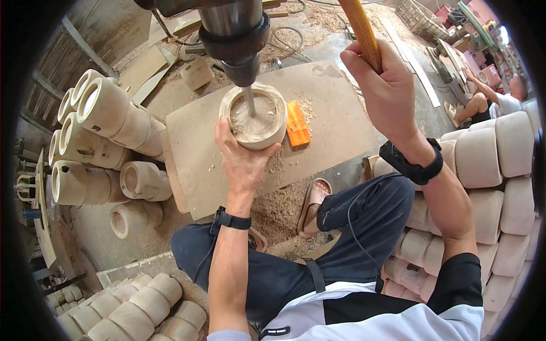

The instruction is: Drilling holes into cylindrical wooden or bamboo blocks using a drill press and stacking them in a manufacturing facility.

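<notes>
My left hand [245, 162] is wrapped round the near-left side of a round, hollowed wooden pot [276, 132], thumb along its near wall. The pot stands on a flat board [335, 108] with its opening up. From above, the bit [249, 103] of a drill press reaches down into the pot's hollow, held in a dark chuck [242, 71]. My right hand [387, 85], raised to the right, is closed on a yellow lever handle [363, 31]. Just right of the pot lies an orange block [297, 125] among wood shavings.
Stacked wooden pots stand at left [102, 116], at right [471, 159] and at lower left [136, 307]. A wood offcut [197, 74] lies beyond the board. Sawdust [278, 213] covers the floor by my feet. Another person [500, 105] sits at far right, near a wicker basket [418, 20].
</notes>
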`<act>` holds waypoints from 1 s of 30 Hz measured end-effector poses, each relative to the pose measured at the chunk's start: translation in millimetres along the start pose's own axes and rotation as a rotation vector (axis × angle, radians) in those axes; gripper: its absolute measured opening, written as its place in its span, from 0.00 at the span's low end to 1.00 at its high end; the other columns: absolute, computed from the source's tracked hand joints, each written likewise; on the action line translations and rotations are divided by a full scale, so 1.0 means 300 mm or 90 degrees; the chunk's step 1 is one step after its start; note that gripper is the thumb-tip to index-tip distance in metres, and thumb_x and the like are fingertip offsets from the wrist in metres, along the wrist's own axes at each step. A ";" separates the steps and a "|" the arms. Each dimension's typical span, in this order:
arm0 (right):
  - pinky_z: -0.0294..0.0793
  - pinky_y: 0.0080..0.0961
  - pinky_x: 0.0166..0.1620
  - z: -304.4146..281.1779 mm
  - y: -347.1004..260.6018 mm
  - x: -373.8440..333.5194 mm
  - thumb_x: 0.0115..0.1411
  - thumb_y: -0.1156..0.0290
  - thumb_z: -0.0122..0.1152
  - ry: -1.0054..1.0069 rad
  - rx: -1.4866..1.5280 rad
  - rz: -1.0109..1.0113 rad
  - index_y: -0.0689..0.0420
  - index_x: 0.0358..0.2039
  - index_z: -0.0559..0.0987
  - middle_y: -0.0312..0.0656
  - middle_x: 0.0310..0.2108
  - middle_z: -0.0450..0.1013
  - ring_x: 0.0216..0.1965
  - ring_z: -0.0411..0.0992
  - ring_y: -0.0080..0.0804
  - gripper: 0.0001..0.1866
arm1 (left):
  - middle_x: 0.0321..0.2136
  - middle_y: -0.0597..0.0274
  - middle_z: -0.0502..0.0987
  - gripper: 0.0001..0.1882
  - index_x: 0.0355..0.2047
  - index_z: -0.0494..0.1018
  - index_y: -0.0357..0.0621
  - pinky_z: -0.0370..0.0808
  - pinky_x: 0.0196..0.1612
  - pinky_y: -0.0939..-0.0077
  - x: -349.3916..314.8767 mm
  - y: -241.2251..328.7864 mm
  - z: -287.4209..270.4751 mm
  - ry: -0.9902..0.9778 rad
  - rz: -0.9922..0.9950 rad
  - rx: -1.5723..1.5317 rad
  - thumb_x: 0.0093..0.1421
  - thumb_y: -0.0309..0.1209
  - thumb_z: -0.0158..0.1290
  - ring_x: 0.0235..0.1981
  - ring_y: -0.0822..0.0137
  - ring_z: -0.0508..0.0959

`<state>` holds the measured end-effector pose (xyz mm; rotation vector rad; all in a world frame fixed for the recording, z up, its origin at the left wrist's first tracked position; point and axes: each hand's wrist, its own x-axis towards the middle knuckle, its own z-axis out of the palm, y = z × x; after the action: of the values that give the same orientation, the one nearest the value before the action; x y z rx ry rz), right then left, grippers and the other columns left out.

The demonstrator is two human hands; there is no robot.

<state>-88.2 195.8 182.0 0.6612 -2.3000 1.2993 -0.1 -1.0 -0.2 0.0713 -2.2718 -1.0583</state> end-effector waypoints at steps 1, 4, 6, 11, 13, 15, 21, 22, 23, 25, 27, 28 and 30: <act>0.68 0.22 0.28 0.009 0.015 0.001 0.62 0.65 0.62 0.012 -0.010 -0.004 0.59 0.35 0.77 0.37 0.19 0.69 0.22 0.67 0.20 0.10 | 0.62 0.49 0.54 0.66 0.68 0.36 0.56 0.65 0.63 0.52 0.001 -0.002 -0.001 0.000 0.000 -0.009 0.39 0.38 0.75 0.64 0.48 0.58; 0.68 0.22 0.27 0.031 0.037 0.006 0.62 0.64 0.62 0.023 -0.018 -0.005 0.59 0.35 0.77 0.38 0.18 0.70 0.21 0.67 0.21 0.10 | 0.62 0.48 0.54 0.66 0.68 0.36 0.55 0.65 0.63 0.53 0.004 -0.001 -0.006 0.001 -0.001 -0.021 0.39 0.37 0.75 0.63 0.48 0.59; 0.68 0.22 0.26 0.051 0.058 0.012 0.62 0.64 0.63 0.022 -0.017 -0.002 0.58 0.35 0.77 0.38 0.18 0.70 0.20 0.67 0.21 0.10 | 0.62 0.48 0.54 0.66 0.68 0.37 0.55 0.65 0.63 0.53 0.005 0.001 -0.008 0.002 -0.003 -0.025 0.39 0.37 0.75 0.63 0.48 0.59; 0.67 0.21 0.24 0.119 0.156 0.056 0.63 0.63 0.64 0.063 -0.008 -0.090 0.60 0.33 0.76 0.39 0.18 0.71 0.18 0.67 0.20 0.13 | 0.61 0.48 0.54 0.67 0.68 0.37 0.56 0.67 0.62 0.54 0.008 0.012 -0.011 -0.006 -0.016 -0.010 0.39 0.36 0.75 0.63 0.47 0.61; 0.67 0.21 0.24 0.131 0.182 0.072 0.63 0.62 0.63 0.057 0.013 -0.123 0.60 0.33 0.75 0.38 0.18 0.70 0.18 0.67 0.20 0.13 | 0.61 0.48 0.54 0.67 0.68 0.37 0.56 0.68 0.62 0.54 0.003 0.012 -0.010 -0.002 -0.026 -0.010 0.39 0.36 0.75 0.63 0.47 0.61; 0.67 0.21 0.23 0.146 0.211 0.087 0.63 0.62 0.63 0.052 0.031 -0.154 0.60 0.33 0.75 0.37 0.18 0.70 0.18 0.66 0.20 0.13 | 0.61 0.48 0.54 0.67 0.68 0.36 0.57 0.68 0.61 0.54 0.001 0.012 -0.011 0.001 -0.034 -0.013 0.38 0.37 0.75 0.63 0.47 0.61; 0.65 0.19 0.21 0.150 0.259 0.140 0.65 0.58 0.61 -0.015 0.143 -0.115 0.58 0.30 0.75 0.34 0.17 0.70 0.16 0.65 0.19 0.16 | 0.62 0.47 0.53 0.67 0.68 0.37 0.57 0.68 0.62 0.55 0.006 0.010 -0.007 0.004 -0.026 -0.023 0.38 0.38 0.75 0.63 0.47 0.61; 0.67 0.19 0.20 0.132 0.234 0.149 0.64 0.53 0.60 -0.106 0.125 0.001 0.58 0.28 0.74 0.34 0.16 0.70 0.16 0.67 0.19 0.19 | 0.62 0.47 0.52 0.67 0.68 0.37 0.57 0.69 0.62 0.56 0.003 0.005 -0.010 0.002 -0.028 -0.019 0.38 0.38 0.75 0.63 0.48 0.61; 0.68 0.18 0.20 0.123 0.212 0.158 0.64 0.48 0.59 -0.196 0.106 0.118 0.58 0.26 0.74 0.34 0.16 0.70 0.16 0.69 0.20 0.23 | 0.62 0.47 0.52 0.67 0.68 0.37 0.57 0.69 0.62 0.56 0.000 0.000 -0.012 0.001 -0.030 -0.015 0.38 0.37 0.75 0.63 0.48 0.61; 0.71 0.18 0.19 0.115 0.195 0.180 0.62 0.44 0.58 -0.228 0.031 0.171 0.58 0.24 0.73 0.34 0.15 0.69 0.15 0.70 0.21 0.27 | 0.62 0.47 0.52 0.67 0.68 0.37 0.56 0.69 0.62 0.57 -0.002 -0.002 -0.012 0.005 -0.031 -0.015 0.38 0.37 0.75 0.63 0.48 0.61; 0.73 0.19 0.18 0.112 0.179 0.210 0.61 0.39 0.56 -0.258 -0.044 0.223 0.57 0.22 0.71 0.34 0.14 0.69 0.14 0.72 0.22 0.30 | 0.62 0.48 0.52 0.67 0.68 0.37 0.56 0.69 0.61 0.57 -0.002 -0.002 -0.012 0.010 -0.032 -0.015 0.38 0.37 0.75 0.63 0.48 0.61; 0.74 0.19 0.17 0.113 0.172 0.228 0.60 0.37 0.56 -0.267 -0.105 0.240 0.57 0.21 0.70 0.34 0.13 0.68 0.14 0.73 0.23 0.32 | 0.62 0.47 0.52 0.67 0.69 0.37 0.56 0.70 0.61 0.57 -0.001 0.001 -0.010 0.003 -0.041 -0.019 0.38 0.37 0.75 0.63 0.48 0.61; 0.75 0.19 0.16 0.116 0.163 0.269 0.58 0.35 0.56 -0.276 -0.168 0.253 0.57 0.21 0.69 0.34 0.13 0.67 0.13 0.73 0.24 0.33 | 0.62 0.47 0.52 0.67 0.69 0.37 0.55 0.70 0.61 0.58 0.001 0.009 -0.009 -0.001 -0.051 -0.025 0.38 0.37 0.75 0.63 0.48 0.61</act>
<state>-185.7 171.5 178.1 0.4387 -3.0124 1.0494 1.6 -1.1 3.1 0.1468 -2.2651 -1.1440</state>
